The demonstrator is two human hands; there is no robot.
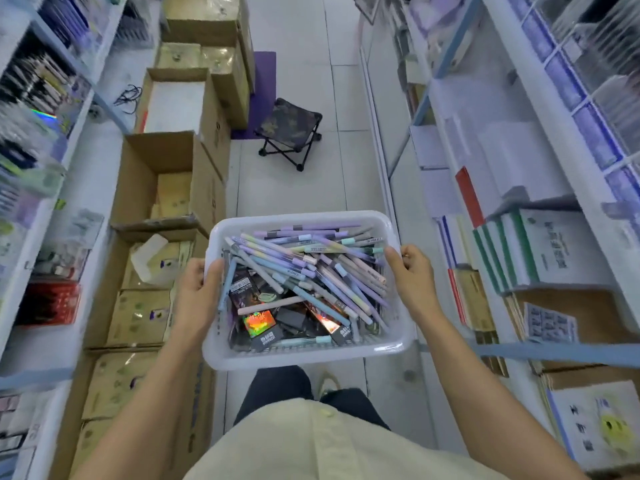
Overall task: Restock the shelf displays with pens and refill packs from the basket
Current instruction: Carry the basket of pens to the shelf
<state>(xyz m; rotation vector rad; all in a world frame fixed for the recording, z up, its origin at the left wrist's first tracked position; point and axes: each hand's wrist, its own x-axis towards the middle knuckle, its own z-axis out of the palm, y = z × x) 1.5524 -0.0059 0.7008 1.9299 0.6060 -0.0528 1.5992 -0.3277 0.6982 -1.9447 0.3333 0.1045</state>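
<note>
Grip: white plastic basket (304, 358) held at its side rims by left hand (197, 292) and right hand (414, 282); pastel pens (304, 261) piled over dark refill packs (259, 323).

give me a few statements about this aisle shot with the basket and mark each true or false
1. The left grip and the right grip each hold a side rim of the white plastic basket. True.
2. The basket rests on the floor. False: it is held up in the air above the person's legs.
3. Pastel-coloured pens lie over dark refill packs inside the basket. True.
4. The camouflage fabric folding stool stands on a shelf. False: it stands on the pale tiled floor of the aisle, ahead of the basket.
</note>
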